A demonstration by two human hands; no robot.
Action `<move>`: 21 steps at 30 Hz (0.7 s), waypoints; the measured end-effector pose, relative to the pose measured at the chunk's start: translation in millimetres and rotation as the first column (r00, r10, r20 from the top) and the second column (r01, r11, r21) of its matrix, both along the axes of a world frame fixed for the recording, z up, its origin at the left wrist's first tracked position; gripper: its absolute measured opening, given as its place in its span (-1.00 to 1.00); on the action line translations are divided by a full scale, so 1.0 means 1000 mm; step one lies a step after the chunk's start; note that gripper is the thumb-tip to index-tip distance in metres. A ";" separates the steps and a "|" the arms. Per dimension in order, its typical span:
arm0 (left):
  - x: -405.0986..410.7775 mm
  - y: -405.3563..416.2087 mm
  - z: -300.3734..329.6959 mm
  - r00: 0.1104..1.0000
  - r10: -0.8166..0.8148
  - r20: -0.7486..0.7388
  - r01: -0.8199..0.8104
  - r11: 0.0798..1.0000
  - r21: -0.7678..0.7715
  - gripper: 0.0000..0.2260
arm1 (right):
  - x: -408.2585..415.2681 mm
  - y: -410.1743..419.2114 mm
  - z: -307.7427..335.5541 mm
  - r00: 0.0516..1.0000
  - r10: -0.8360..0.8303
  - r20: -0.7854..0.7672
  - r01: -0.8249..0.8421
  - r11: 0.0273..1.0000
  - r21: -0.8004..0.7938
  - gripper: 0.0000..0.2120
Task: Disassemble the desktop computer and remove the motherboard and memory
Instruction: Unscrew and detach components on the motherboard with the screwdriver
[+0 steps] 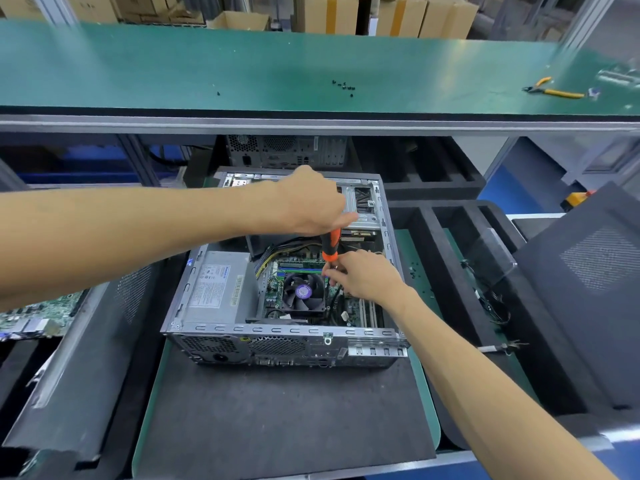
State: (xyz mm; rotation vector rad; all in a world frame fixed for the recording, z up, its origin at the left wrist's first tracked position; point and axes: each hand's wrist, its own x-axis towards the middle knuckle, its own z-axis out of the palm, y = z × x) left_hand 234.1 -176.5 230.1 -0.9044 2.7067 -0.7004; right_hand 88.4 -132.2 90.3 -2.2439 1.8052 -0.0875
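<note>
A warehouse setting is shown in the head view, with cardboard boxes stacked along the top of the frame behind a green shelf (242,67) on which loose screws (344,86) and yellow-handled pliers (554,91) are scattered. Below it, at the centre of the frame, the desktop computer (284,327) is laid open on a dark mat on the desk (287,410). The motherboard (277,282) is seen inside, with its cooler fan (304,292) and the power supply (214,289) to its left. An orange screwdriver (330,244) is gripped at the handle by the left hand (311,206), while its shaft is pinched and steadied by the right hand (363,275). A board screw is judged to be under removal; next, the tip must be kept seated and turned until the screw is freed
</note>
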 end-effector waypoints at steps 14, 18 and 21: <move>0.000 0.002 0.002 0.990 -0.122 -0.070 0.128 0.987 0.097 -0.55 | 0.000 0.000 0.000 0.999 0.004 -0.041 -0.005 1.000 -0.015 -0.64; -0.007 0.013 -0.005 0.994 -0.057 -0.091 0.051 0.997 -0.065 -0.51 | 0.001 0.002 0.003 1.000 0.000 -0.009 0.001 1.000 0.016 -0.68; -0.006 0.013 0.001 0.998 -0.043 -0.055 0.047 0.997 0.061 -0.55 | 0.001 0.002 0.004 1.000 0.007 0.001 -0.007 0.999 0.032 -0.68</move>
